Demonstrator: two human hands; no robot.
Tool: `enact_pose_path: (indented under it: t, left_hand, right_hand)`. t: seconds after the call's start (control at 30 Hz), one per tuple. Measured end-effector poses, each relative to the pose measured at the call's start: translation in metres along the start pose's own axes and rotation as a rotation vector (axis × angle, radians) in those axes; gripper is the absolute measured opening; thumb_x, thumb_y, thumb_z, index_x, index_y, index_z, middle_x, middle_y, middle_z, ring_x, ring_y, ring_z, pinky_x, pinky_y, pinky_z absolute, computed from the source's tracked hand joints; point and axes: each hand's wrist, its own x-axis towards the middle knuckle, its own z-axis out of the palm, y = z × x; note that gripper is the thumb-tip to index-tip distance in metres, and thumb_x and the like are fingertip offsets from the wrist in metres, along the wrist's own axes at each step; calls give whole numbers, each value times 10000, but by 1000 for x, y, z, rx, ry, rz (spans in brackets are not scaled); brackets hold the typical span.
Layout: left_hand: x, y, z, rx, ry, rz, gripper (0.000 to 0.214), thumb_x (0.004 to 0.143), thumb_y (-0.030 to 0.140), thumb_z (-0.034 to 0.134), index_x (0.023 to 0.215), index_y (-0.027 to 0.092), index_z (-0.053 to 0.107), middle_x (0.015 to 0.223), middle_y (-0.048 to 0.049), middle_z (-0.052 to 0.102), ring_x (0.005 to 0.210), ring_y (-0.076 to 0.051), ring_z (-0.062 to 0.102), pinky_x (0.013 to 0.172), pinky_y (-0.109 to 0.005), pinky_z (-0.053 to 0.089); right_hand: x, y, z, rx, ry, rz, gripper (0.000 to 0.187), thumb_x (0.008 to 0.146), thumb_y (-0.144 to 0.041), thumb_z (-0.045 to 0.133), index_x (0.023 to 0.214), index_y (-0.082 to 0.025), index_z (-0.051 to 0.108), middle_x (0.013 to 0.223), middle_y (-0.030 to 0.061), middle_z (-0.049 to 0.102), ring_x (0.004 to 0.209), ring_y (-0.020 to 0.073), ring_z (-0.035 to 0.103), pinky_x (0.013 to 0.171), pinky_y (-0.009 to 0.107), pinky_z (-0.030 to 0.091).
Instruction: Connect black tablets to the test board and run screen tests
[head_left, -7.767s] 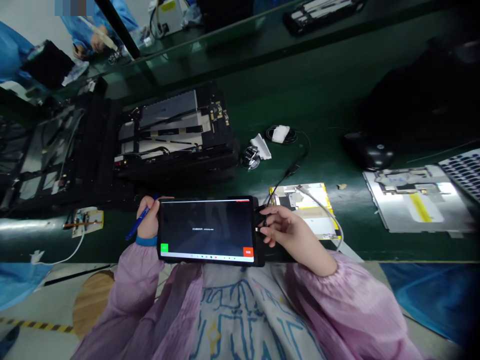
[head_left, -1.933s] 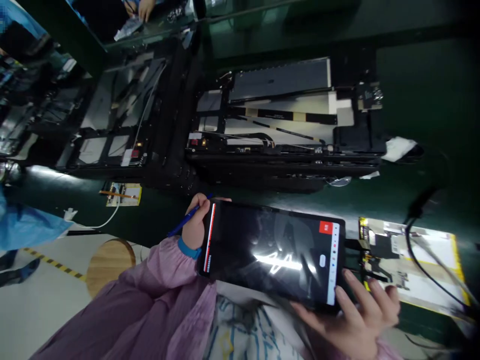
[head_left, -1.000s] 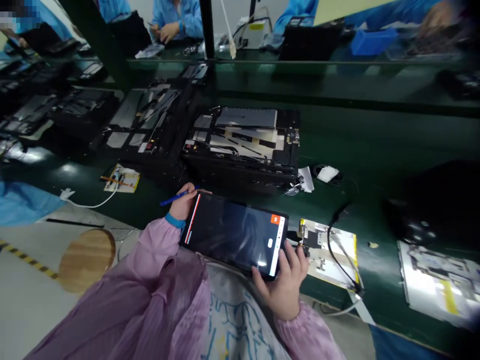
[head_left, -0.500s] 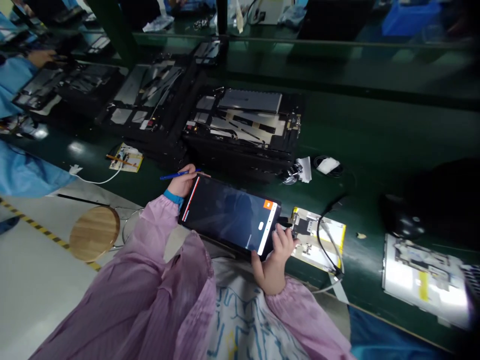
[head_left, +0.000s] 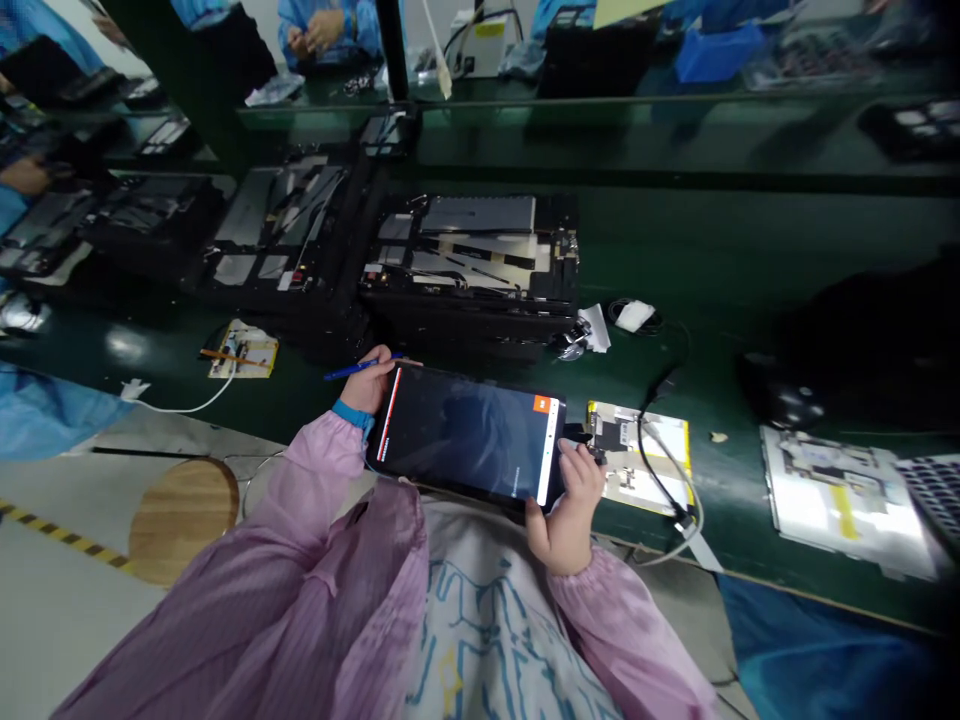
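A black tablet [head_left: 465, 435] is held in front of my body above the table's near edge, its screen lit with a mostly dark picture, a white strip and an orange square at the right end. My left hand [head_left: 367, 385] grips its left end and also keeps a slim blue pen-like tool [head_left: 346, 371] between the fingers, its thin end pointing right. At the right end, my right hand [head_left: 571, 510] is closed round the tablet's edge, thumb at the lower corner and fingers by the upper side. What lies under the tablet is hidden.
Stacks of opened tablets [head_left: 480, 215] stand behind. To the right lie a yellow-edged battery board [head_left: 637, 480] with cables and a silver panel [head_left: 817, 500]. A smaller board [head_left: 251, 348] with a white cable lies left. A wooden stool [head_left: 180, 520] stands below; co-workers' hands [head_left: 319, 32] show across the table.
The camera view has shifted, and the tablet sits slightly farther right in it, turned a little more level. A small white shape on its screen is gone. Both hands keep their hold.
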Motion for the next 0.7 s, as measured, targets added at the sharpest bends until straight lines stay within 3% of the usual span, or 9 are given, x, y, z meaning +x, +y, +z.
enact_pose_path:
  t: [0.37, 0.43, 0.53, 0.63, 0.7]
  left_hand:
    - [1, 5, -1, 4, -7, -7, 270, 602, 106, 621, 653, 190, 369, 697, -14, 691, 715, -221, 678, 734, -360, 527]
    - [0, 6, -1, 4, 1, -15, 280, 608, 103, 626, 656, 191, 364, 692, -16, 690, 700, -218, 677, 711, -345, 525]
    - [0, 8, -2, 2, 12, -29, 301, 615, 100, 638, 665, 192, 356, 689, -16, 689, 672, -211, 673, 667, -317, 515]
    - [1, 8, -4, 4, 20, -28, 303, 620, 95, 646, 669, 191, 363, 697, -20, 694, 675, -213, 675, 655, -307, 509]
    - [2, 8, -4, 14, 25, -24, 288, 627, 95, 646, 666, 189, 376, 708, -28, 701, 690, -219, 677, 649, -306, 506]
  right_hand:
    - [2, -4, 1, 23, 12, 7, 601, 786, -190, 480, 1363, -260, 327, 1339, 128, 416, 1305, 337, 338, 1006, 632, 300]
    - [5, 3, -6, 88, 122, 46, 583, 786, -218, 485, 1346, -258, 331, 1312, 127, 420, 1252, 323, 401, 978, 589, 353]
    - [18, 33, -27, 88, 282, 201, 529, 793, -278, 502, 1301, -212, 371, 1238, 143, 467, 1166, 316, 477, 947, 545, 390]
    - [33, 72, -53, -46, 97, 409, 399, 813, -266, 508, 1197, -176, 443, 1045, 122, 592, 1022, 287, 567, 907, 501, 416]
    - [41, 91, -64, -124, -69, 401, 309, 835, -263, 484, 1131, -179, 471, 959, 98, 639, 967, 269, 596, 928, 501, 397]
